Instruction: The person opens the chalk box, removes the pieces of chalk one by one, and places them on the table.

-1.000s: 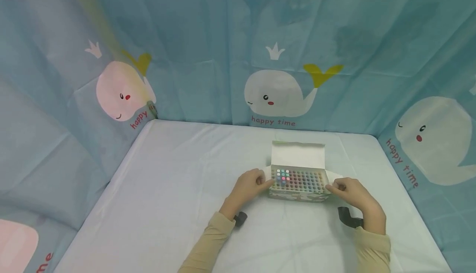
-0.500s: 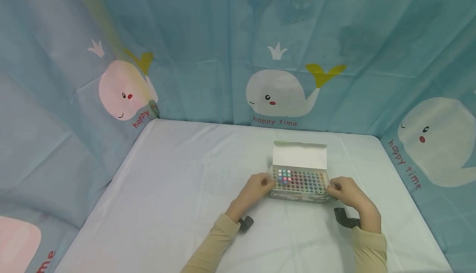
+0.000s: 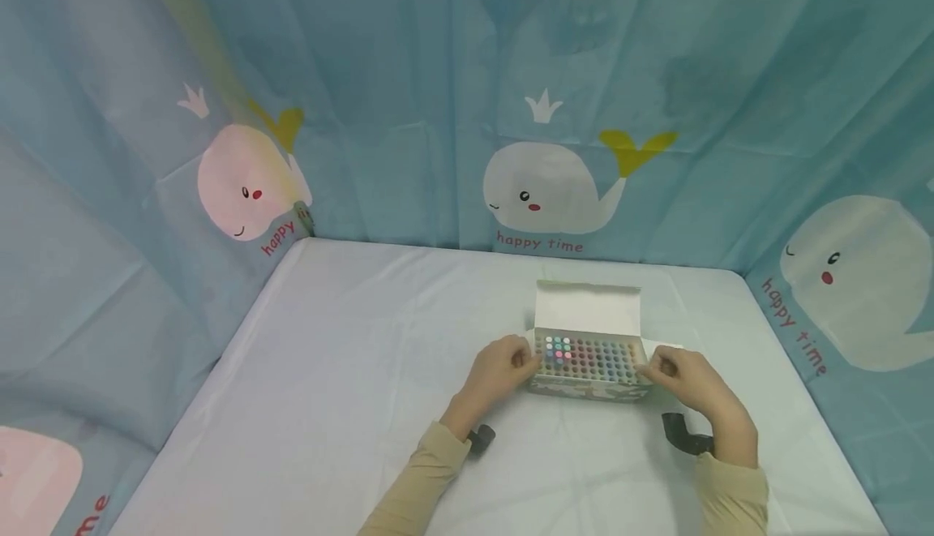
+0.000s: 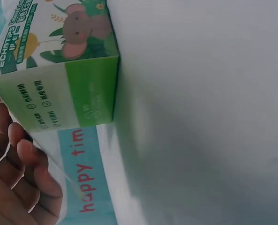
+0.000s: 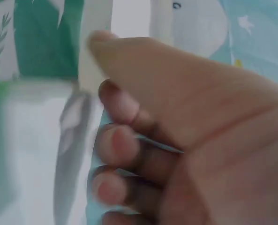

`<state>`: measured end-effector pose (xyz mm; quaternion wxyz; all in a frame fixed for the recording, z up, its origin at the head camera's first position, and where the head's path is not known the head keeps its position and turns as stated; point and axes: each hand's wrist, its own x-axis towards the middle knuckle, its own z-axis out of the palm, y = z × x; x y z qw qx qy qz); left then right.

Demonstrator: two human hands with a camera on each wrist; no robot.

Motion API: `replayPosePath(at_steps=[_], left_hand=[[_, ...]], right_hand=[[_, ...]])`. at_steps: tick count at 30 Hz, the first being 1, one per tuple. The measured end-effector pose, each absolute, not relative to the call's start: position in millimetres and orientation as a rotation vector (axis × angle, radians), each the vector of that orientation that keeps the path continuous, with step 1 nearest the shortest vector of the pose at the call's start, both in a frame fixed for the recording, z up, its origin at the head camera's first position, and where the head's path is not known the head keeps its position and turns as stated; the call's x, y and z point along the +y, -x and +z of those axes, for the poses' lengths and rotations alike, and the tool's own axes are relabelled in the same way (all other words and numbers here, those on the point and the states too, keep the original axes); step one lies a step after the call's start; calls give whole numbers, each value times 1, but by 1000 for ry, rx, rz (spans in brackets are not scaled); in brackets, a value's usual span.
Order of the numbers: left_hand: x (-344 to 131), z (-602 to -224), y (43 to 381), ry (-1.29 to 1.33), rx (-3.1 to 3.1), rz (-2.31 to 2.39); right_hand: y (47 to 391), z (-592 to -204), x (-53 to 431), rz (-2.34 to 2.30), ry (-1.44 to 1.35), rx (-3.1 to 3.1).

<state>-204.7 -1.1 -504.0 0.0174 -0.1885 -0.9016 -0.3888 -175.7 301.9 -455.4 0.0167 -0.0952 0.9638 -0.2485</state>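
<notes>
An open cardboard box (image 3: 589, 391) stands on the white table, packed with rows of round coloured ends that look like marker pens (image 3: 584, 355). Its lid (image 3: 588, 309) is tipped up at the back. At its left end is my left hand (image 3: 498, 370), thumb at the rim and fingers curled by the side flap. The left wrist view shows these curled fingers (image 4: 33, 161) under the box's green end (image 4: 59, 96). My right hand (image 3: 689, 375) pinches at the right end, near the right flap (image 3: 660, 345). In the right wrist view its thumb (image 5: 129, 56) lies over the cardboard edge.
A white cloth covers the table (image 3: 350, 374). Blue whale-printed curtains (image 3: 409, 171) rise along its back and sides. Black wrist mounts show beside the left wrist (image 3: 481, 440) and the right wrist (image 3: 686, 435).
My left hand has shifted right, closer to the box. The right flap rose against the box, then swung outward again, with my right hand moving slightly in and back out. The box stays put.
</notes>
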Motion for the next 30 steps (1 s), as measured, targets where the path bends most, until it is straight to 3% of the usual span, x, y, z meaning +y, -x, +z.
replayPosePath(at_steps=[13,30], left_hand=[[19,-492,226,783,-2612,-1001],[39,-470,238,843,-2947,-628]], right_hand=[[204,-487,265,-921,729,3175],[207,-503,261,-890,604,3172]])
